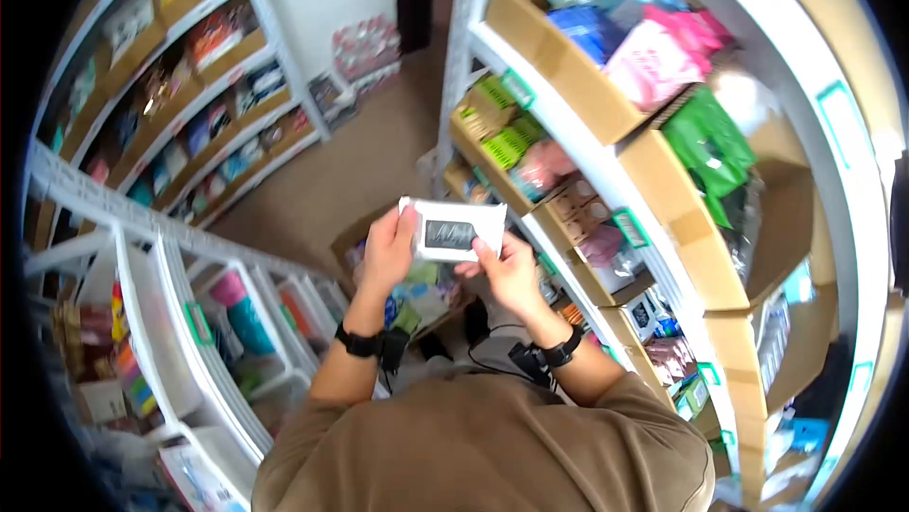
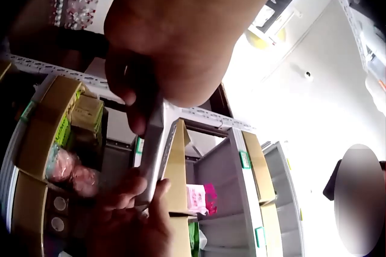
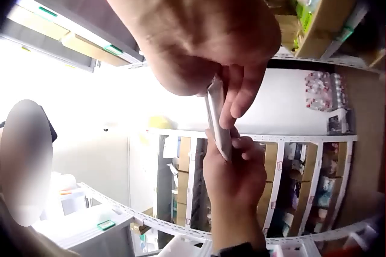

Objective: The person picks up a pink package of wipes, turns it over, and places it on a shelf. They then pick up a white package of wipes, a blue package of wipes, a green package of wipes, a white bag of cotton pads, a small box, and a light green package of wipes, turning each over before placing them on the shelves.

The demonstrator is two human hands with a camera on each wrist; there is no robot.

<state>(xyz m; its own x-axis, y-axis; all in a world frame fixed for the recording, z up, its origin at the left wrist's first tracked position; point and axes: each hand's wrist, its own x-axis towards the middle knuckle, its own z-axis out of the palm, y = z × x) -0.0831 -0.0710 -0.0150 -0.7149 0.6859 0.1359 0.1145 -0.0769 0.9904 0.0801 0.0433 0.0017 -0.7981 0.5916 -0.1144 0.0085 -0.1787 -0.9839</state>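
Observation:
A flat white packet [image 1: 450,234] with a black label and pale lettering is held up in front of the chest. My left hand [image 1: 386,249] grips its left end, thumb on the front face. On the lower right corner, my right hand [image 1: 512,275] pinches it between thumb and fingers. From the left wrist, the packet [image 2: 155,154] is seen edge-on as a thin silvery-white slab, with the right hand [image 2: 136,221] at its lower end. The right wrist view also has the packet [image 3: 217,118] edge-on, between both hands.
On the right, a shelf holds cardboard boxes [image 1: 677,200] with bagged goods, including a green bag [image 1: 710,148] and pink bags [image 1: 653,53]. White bins [image 1: 142,323] stand at left. Below the hands, a carton of packets [image 1: 426,290] sits low down. Bottle packs [image 1: 365,48] stand by the far wall.

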